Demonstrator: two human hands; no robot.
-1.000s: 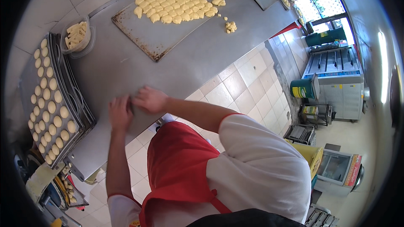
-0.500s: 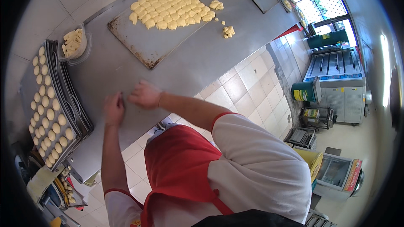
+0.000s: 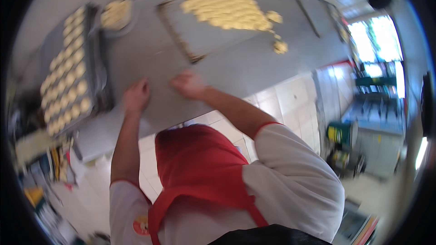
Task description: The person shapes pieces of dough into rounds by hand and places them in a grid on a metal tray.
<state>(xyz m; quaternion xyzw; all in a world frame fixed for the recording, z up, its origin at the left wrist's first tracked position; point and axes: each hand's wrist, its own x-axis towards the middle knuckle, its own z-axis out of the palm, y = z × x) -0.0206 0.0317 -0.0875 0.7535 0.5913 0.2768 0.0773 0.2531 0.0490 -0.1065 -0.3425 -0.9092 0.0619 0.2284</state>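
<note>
Both of my hands hover over or rest on the near part of the grey metal table (image 3: 154, 61); contact cannot be told. My left hand (image 3: 137, 95) has its fingers close together, pointing away from me. To its right, my right hand (image 3: 188, 84) has its fingers bent toward the left. Motion blur smears the fingers of both, and no held thing shows. Beyond my right hand lies a worn metal baking sheet (image 3: 193, 41). Rows of pale yellow dough pieces (image 3: 227, 7) cover its far part. Two small dough lumps (image 3: 280, 46) sit to the right of it.
At the left stands a stack of trays (image 3: 103, 88), its top one bearing rows of round dough balls (image 3: 68, 79). A clear tub (image 3: 116, 15) of pale yellow pieces is behind it. Another tray (image 3: 309, 18) lies at the far right. The table's front edge runs before my red apron (image 3: 200, 154).
The view has turned, so the table and trays sit differently in it and look blurred. My hands have moved somewhat farther apart.
</note>
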